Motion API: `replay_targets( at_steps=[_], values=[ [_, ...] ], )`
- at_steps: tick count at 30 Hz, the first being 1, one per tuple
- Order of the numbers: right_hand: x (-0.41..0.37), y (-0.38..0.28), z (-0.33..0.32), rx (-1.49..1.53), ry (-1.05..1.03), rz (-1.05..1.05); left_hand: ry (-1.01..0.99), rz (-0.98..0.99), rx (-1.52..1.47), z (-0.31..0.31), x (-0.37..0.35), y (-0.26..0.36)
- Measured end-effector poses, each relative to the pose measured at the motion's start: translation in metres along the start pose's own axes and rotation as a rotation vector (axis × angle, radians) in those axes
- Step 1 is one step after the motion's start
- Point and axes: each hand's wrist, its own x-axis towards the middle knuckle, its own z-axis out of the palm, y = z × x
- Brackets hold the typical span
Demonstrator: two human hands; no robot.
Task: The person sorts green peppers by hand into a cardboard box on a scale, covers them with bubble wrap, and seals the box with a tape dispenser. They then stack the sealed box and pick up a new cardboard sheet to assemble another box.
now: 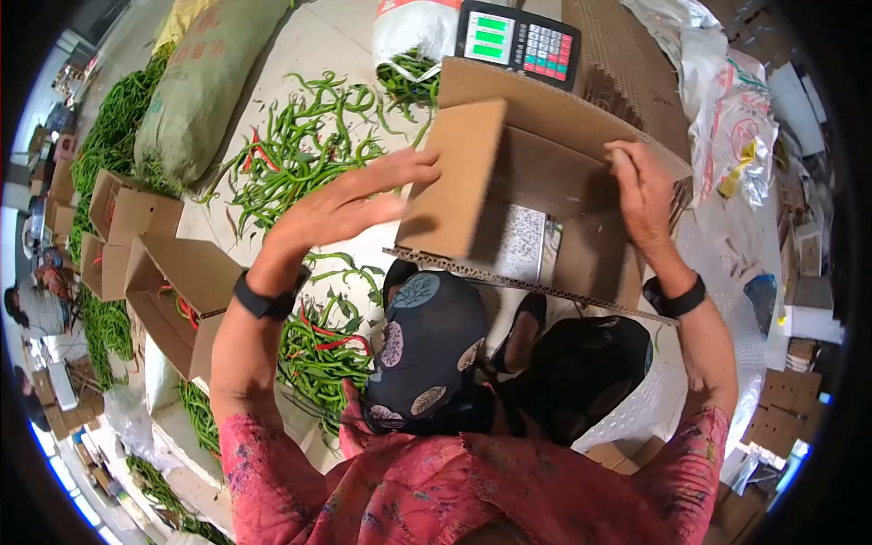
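Note:
An opened cardboard box (pixel 545 163) is tilted above my knees, its inside facing me. My left hand (pixel 363 195) is open beside the box's left flap (pixel 459 177), fingers stretched toward it and thumb apart. On the opposite side, my right hand (pixel 640 195) has its bent fingers over the box's upper right edge; the thumb is hidden. A sheet with black speckled print (pixel 522 241) shows at the box's bottom. Green chili peppers (pixel 309 159), a few of them red, are spread on the floor left of my hands.
Behind the box stands a digital scale (pixel 518 44) with lit green displays, next to a white bag (pixel 418 36) of peppers. A stuffed sack (pixel 200 100) lies at the upper left, with opened boxes (pixel 186 282) below it. Plastic wrapping (pixel 727 118) lies at the right.

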Motion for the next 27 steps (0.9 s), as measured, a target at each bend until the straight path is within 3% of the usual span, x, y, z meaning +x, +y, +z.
replay_targets(
  at_steps=[2, 3, 4, 6, 8, 10, 12, 15, 16, 17, 22, 26, 27],
  values=[
    [-0.013, 0.012, 0.017, -0.028, -0.056, 0.083, 0.017, -0.147, -0.434, 0.008, -0.012, 0.016],
    [-0.019, 0.013, 0.022, -0.033, -0.044, 0.099, 0.016, -0.121, -0.525, 0.016, -0.015, 0.015],
    [-0.022, 0.014, 0.028, 0.024, -0.142, 0.04, 0.024, -0.127, -0.405, 0.024, -0.016, 0.017],
    [-0.015, 0.009, 0.031, 0.071, -0.246, -0.031, 0.024, -0.086, 0.188, 0.04, -0.005, 0.021],
    [-0.005, 0.001, 0.031, 0.175, -0.221, 0.039, 0.069, -0.138, 0.305, 0.039, 0.004, 0.024],
    [0.001, 0.002, 0.031, 0.229, -0.251, 0.084, -0.058, -0.104, 0.573, 0.031, 0.014, 0.011],
    [0.01, -0.004, 0.015, -0.139, 0.007, -0.339, -0.041, -0.087, 0.589, 0.03, 0.018, 0.018],
    [0.0, -0.001, -0.02, -0.301, 0.067, -0.336, -0.016, -0.175, 0.053, 0.035, 0.019, 0.009],
    [-0.008, 0.007, -0.031, -0.34, 0.063, -0.318, -0.032, -0.164, 0.048, 0.039, 0.018, 0.01],
    [-0.028, 0.029, -0.029, -0.262, 0.093, -0.2, 0.068, -0.183, -0.07, 0.045, 0.016, 0.012],
    [-0.077, 0.055, -0.027, -0.311, -0.123, -0.172, 0.379, -0.2, -0.315, 0.071, 0.017, 0.0],
    [-0.075, 0.057, -0.022, -0.151, -0.126, -0.094, 0.77, -0.313, -0.108, 0.091, 0.035, 0.022],
    [-0.079, 0.062, -0.02, -0.111, -0.12, -0.114, 0.77, -0.324, -0.176, 0.096, 0.04, 0.026]
  ],
)
